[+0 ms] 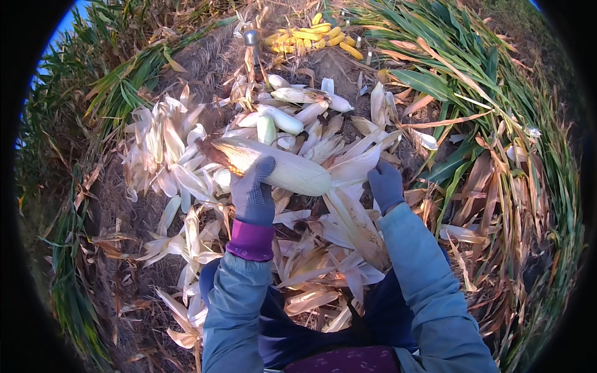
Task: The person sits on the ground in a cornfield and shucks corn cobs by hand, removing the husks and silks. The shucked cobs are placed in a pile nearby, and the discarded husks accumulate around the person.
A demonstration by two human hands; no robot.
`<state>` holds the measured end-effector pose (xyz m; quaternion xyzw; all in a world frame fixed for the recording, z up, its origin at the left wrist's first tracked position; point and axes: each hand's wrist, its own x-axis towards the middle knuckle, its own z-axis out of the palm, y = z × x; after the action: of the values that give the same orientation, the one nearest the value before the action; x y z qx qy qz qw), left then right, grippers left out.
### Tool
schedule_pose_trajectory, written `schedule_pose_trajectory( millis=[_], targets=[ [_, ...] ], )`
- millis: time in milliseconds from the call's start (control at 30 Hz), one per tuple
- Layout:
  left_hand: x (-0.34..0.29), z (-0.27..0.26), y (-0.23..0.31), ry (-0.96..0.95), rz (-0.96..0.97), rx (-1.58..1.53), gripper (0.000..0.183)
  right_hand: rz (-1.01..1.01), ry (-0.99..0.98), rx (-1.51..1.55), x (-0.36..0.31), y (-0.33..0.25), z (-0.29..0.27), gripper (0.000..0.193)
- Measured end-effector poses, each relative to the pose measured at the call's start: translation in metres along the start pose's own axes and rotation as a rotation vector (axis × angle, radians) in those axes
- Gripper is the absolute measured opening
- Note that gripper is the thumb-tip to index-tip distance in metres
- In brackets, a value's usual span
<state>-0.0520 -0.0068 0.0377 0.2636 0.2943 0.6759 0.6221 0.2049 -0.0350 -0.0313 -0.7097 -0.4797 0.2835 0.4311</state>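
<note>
Purple cuff (250, 240), perhaps lettered; left hand (254, 194) grips corn (295, 171).

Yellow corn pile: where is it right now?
In the head view, the yellow corn cobs lie heaped near the top, just right of centre, between the silver-topped object and the green leaves.
</note>
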Motion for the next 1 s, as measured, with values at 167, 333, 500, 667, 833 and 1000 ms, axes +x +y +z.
schedule_pose_trajectory(
  millis=[167, 333, 500, 667, 833, 1000],
  targets=[
    [0.003, -0.010, 0.012, -0.009, 0.051, 0.131, 0.043, -0.071, -0.363, -0.727, -0.012, 0.023, 0.028, 0.032],
    [-0.009, 0.001, 0.009, -0.067, 0.064, 0.365, 0.059, -0.133, -0.631, -0.879, -0.009, 0.011, 0.013, 0.037],
    [-0.014, 0.003, -0.002, 0.005, 0.133, 0.723, 0.067, -0.170, -0.401, -0.160, -0.013, -0.047, -0.008, 0.030],
    [-0.017, -0.002, -0.033, -0.104, 0.129, 0.817, 0.066, -0.310, -0.281, 0.462, -0.025, -0.082, 0.016, 0.029],
    [-0.027, 0.007, -0.054, -0.162, 0.145, 0.859, 0.070, -0.469, -0.188, 0.252, -0.033, -0.102, 0.021, 0.023],
    [-0.027, 0.001, -0.068, -0.181, 0.124, 0.892, 0.074, -0.475, -0.150, 0.204, -0.032, -0.092, 0.023, 0.016]
  ],
)
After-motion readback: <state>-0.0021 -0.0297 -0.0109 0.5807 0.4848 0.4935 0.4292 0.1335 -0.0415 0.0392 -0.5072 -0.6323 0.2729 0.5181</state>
